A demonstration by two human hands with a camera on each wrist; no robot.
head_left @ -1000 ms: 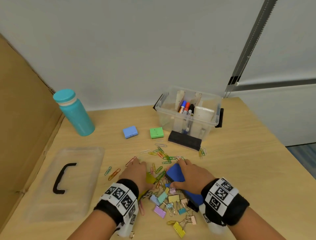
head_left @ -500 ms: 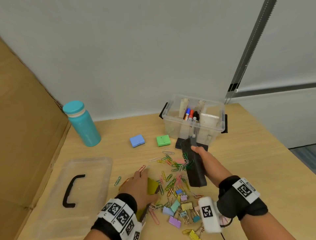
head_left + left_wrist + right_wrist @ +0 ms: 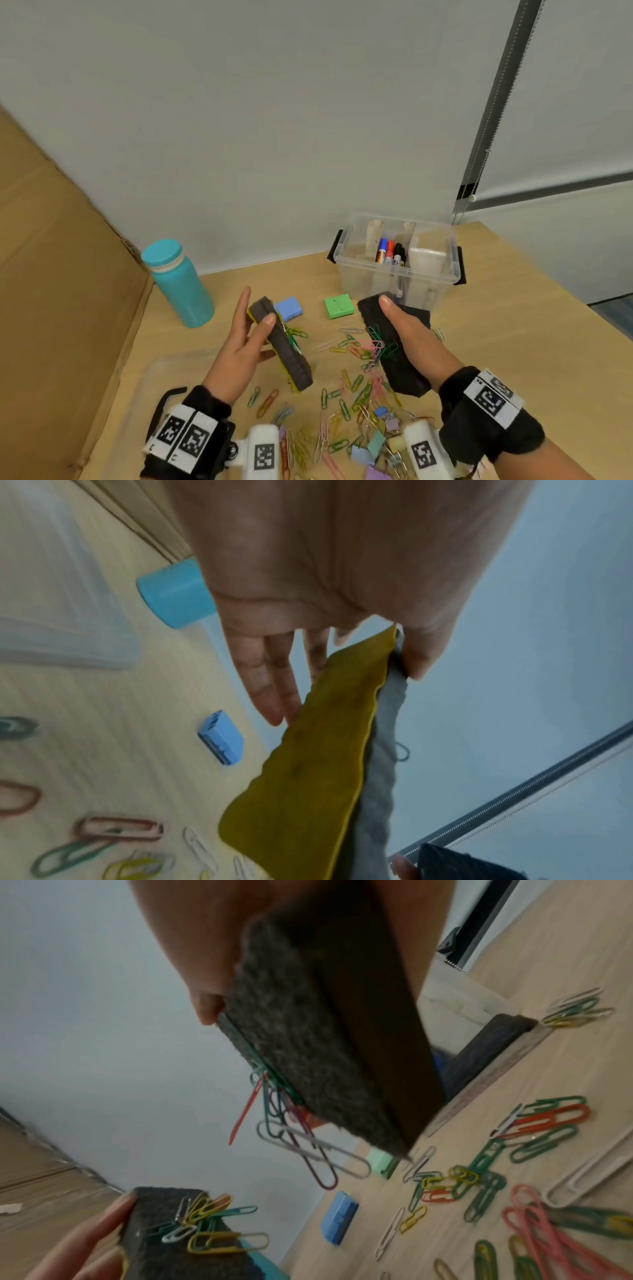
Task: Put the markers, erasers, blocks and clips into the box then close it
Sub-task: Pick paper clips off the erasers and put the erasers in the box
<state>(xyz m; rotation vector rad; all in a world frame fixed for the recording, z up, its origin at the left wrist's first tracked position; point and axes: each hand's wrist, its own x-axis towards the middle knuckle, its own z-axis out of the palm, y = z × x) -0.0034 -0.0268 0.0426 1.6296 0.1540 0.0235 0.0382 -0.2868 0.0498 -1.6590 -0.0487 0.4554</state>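
The clear box (image 3: 397,270) stands open at the back of the table (image 3: 513,342), markers (image 3: 390,251) upright inside. The lid (image 3: 164,370) lies well to the box's left, nearer the person. The right hand (image 3: 407,329) grips a dark eraser (image 3: 390,346) just in front of the box, long axis pointing toward it, paper clips (image 3: 376,342) clinging to its felt. The left hand (image 3: 239,342) pinches a yellow-backed eraser (image 3: 281,342) farther left of the box. The right is nearer, so it likely drops first.

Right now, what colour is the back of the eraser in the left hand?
Mustard yellow: the eraser in the left hand shows it best in the left wrist view.
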